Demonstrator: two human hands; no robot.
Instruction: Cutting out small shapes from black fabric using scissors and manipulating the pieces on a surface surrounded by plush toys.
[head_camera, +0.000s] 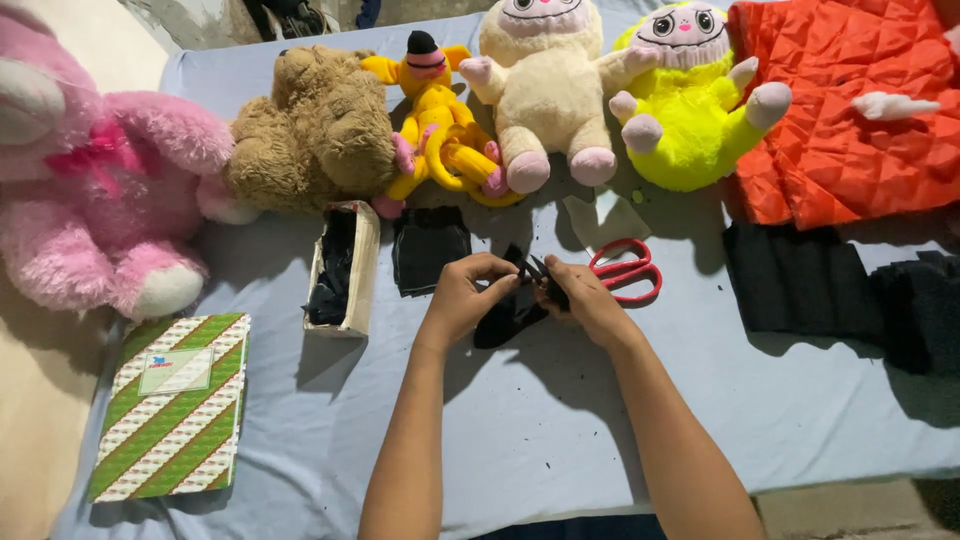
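Observation:
My left hand (465, 295) and my right hand (585, 300) meet over the middle of a pale blue sheet (520, 420). Both pinch a small piece of black fabric (510, 315), which hangs down between them onto the sheet. Red-handled scissors (625, 270) lie just right of my right hand, untouched. A flat square of black fabric (430, 248) lies just beyond my left hand.
Plush toys line the far edge: pink bear (95, 190), brown bear (315, 130), yellow duck-like toy (435, 120), cream monster (545, 85), neon yellow monster (690, 100). Orange quilted cloth (850, 110) and dark fabric pieces (800, 280) at right. Small open box (345, 270) and striped notebook (175, 405) at left.

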